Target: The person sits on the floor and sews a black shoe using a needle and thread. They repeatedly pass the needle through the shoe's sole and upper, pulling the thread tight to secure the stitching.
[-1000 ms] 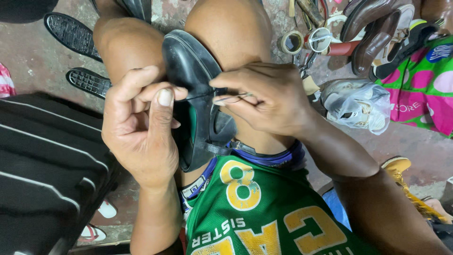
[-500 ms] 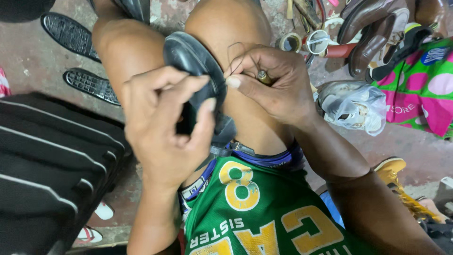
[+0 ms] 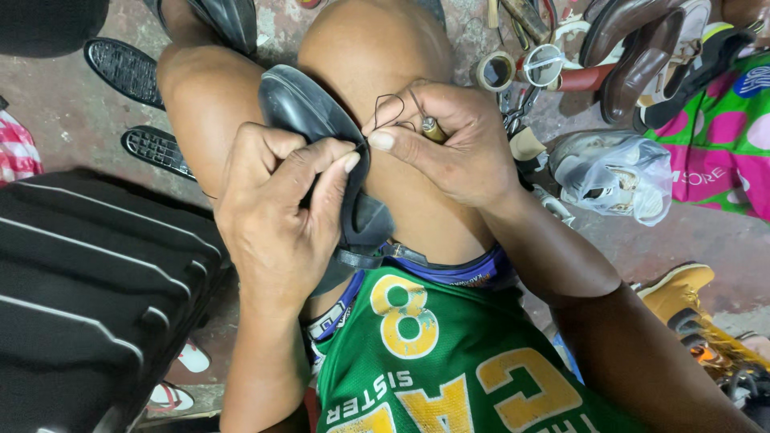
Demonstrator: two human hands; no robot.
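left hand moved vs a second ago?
Yes. The left hand slid right along the black shoe; its fingers now wrap the edge by the right hand, judged against the knees.

A clear plastic bag [image 3: 613, 172] holding a shoe lies on the floor at right, just beside a bright green-and-pink printed bag [image 3: 718, 136] at the edge.
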